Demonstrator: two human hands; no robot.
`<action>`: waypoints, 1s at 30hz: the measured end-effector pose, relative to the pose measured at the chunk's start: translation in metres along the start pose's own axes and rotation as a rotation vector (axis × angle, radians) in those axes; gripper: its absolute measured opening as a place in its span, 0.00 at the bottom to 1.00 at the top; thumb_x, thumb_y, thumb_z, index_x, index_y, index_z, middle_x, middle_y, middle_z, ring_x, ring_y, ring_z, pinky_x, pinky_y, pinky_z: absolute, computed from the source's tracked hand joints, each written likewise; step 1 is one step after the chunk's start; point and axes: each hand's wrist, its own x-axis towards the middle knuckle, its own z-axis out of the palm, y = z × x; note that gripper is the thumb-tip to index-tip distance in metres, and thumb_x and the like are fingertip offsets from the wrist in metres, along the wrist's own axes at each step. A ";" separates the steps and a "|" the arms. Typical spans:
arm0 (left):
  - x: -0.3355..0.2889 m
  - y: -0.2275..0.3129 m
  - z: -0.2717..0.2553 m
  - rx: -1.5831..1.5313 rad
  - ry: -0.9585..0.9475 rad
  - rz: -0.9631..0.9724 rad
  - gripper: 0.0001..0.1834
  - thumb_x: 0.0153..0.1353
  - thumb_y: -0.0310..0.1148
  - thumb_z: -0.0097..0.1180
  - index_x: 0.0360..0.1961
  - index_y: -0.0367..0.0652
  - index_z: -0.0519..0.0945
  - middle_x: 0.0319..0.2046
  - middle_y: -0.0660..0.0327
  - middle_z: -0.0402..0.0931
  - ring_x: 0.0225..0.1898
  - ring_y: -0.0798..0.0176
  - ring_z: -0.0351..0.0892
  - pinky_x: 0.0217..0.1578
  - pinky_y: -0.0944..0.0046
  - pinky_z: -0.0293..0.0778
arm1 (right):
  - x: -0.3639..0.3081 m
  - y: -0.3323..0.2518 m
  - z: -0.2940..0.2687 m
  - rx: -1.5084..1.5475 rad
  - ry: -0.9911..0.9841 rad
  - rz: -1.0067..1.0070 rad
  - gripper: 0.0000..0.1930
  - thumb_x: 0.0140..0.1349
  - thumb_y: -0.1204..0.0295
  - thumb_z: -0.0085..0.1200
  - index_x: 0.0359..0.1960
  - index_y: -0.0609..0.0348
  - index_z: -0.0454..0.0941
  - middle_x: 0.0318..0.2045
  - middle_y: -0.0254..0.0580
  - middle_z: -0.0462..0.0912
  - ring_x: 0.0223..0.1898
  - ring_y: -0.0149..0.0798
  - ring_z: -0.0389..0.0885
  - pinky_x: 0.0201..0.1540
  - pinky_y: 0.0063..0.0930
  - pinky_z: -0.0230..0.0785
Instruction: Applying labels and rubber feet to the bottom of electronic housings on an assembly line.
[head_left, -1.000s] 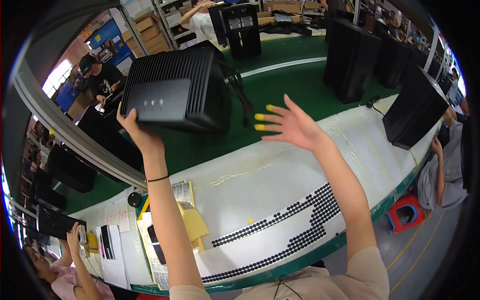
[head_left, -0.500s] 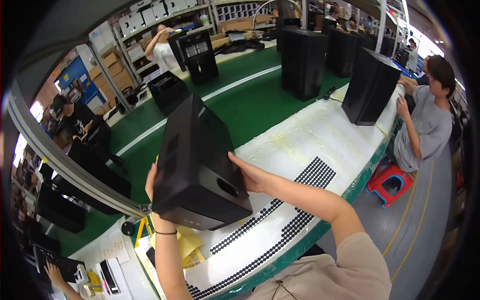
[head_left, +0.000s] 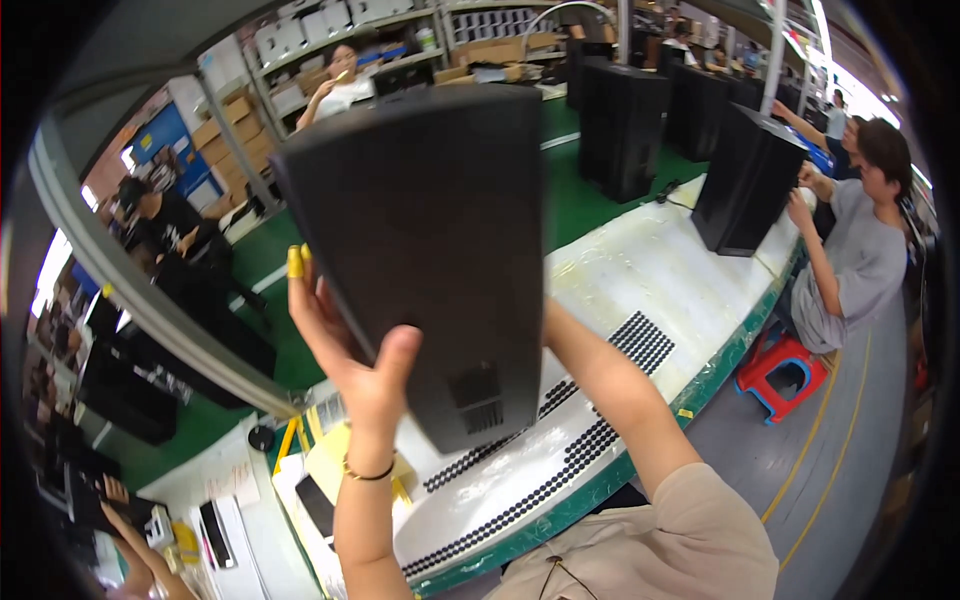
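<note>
A tall black speaker cabinet (head_left: 430, 240) is lifted up close in front of me, its textured side toward the camera and a small vent grille near its lower end. My left hand (head_left: 345, 345), with yellow fingertip covers and a thin bracelet, grips its left edge. My right hand is hidden behind the cabinet; only its forearm (head_left: 610, 390) shows, reaching to the right side. Under the cabinet lies the white workbench (head_left: 650, 270) with rows of small black pads (head_left: 560, 470).
To the right a seated person in grey (head_left: 850, 250) handles another black cabinet (head_left: 745, 180) beside a red stool (head_left: 790, 375). More black cabinets (head_left: 620, 125) stand on the green conveyor. Other people work at the left. Papers and a phone (head_left: 315, 505) lie at lower left.
The cabinet has been swung from the conveyor toward me and tipped upright, now filling the middle of the view. My right hand went from free and spread to holding its far side.
</note>
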 end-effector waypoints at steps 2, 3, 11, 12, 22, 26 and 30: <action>-0.026 -0.014 -0.001 0.060 -0.056 0.172 0.61 0.41 0.43 0.76 0.68 0.37 0.46 0.63 0.48 0.52 0.63 0.49 0.60 0.61 0.52 0.63 | -0.020 0.028 -0.016 -0.256 -0.059 -0.207 0.25 0.70 0.66 0.44 0.66 0.61 0.60 0.62 0.45 0.65 0.64 0.39 0.61 0.66 0.34 0.54; -0.039 -0.031 -0.006 0.165 -0.097 0.261 0.61 0.39 0.43 0.76 0.68 0.38 0.47 0.64 0.46 0.50 0.64 0.46 0.59 0.61 0.51 0.61 | -0.023 0.046 -0.025 -0.232 -0.095 -0.198 0.25 0.70 0.66 0.44 0.66 0.61 0.60 0.62 0.45 0.65 0.64 0.39 0.61 0.66 0.34 0.54; -0.072 -0.050 -0.022 0.390 -0.170 0.252 0.56 0.44 0.41 0.73 0.67 0.39 0.49 0.66 0.39 0.48 0.67 0.38 0.52 0.64 0.46 0.53 | -0.031 0.097 -0.047 -0.202 -0.061 -0.158 0.27 0.71 0.65 0.42 0.69 0.58 0.53 0.67 0.39 0.58 0.65 0.37 0.57 0.68 0.33 0.50; -0.075 -0.035 -0.024 0.392 -0.201 0.205 0.53 0.46 0.39 0.72 0.67 0.40 0.50 0.66 0.40 0.49 0.67 0.38 0.53 0.64 0.48 0.54 | -0.026 0.100 -0.054 0.187 -0.086 -0.018 0.27 0.71 0.65 0.42 0.69 0.57 0.52 0.67 0.39 0.57 0.65 0.37 0.56 0.68 0.33 0.50; -0.093 -0.027 -0.171 1.451 -0.328 -0.410 0.24 0.55 0.39 0.64 0.49 0.36 0.75 0.51 0.49 0.73 0.55 0.50 0.70 0.54 0.58 0.67 | -0.028 0.121 -0.120 0.179 0.147 0.351 0.28 0.66 0.61 0.51 0.64 0.63 0.63 0.56 0.41 0.72 0.59 0.36 0.67 0.64 0.32 0.56; -0.090 -0.024 -0.177 1.205 -0.421 -0.885 0.19 0.55 0.38 0.64 0.41 0.34 0.78 0.37 0.51 0.79 0.42 0.53 0.78 0.46 0.62 0.72 | -0.061 0.058 -0.097 -0.215 0.017 0.394 0.26 0.63 0.68 0.56 0.61 0.64 0.65 0.55 0.42 0.73 0.59 0.36 0.69 0.62 0.32 0.60; -0.083 0.038 -0.129 0.797 -0.540 -0.782 0.11 0.56 0.30 0.61 0.35 0.34 0.77 0.26 0.58 0.77 0.28 0.68 0.76 0.31 0.67 0.72 | -0.101 0.036 -0.097 -0.780 -0.131 0.057 0.22 0.61 0.72 0.56 0.56 0.65 0.68 0.53 0.48 0.75 0.58 0.42 0.71 0.60 0.33 0.62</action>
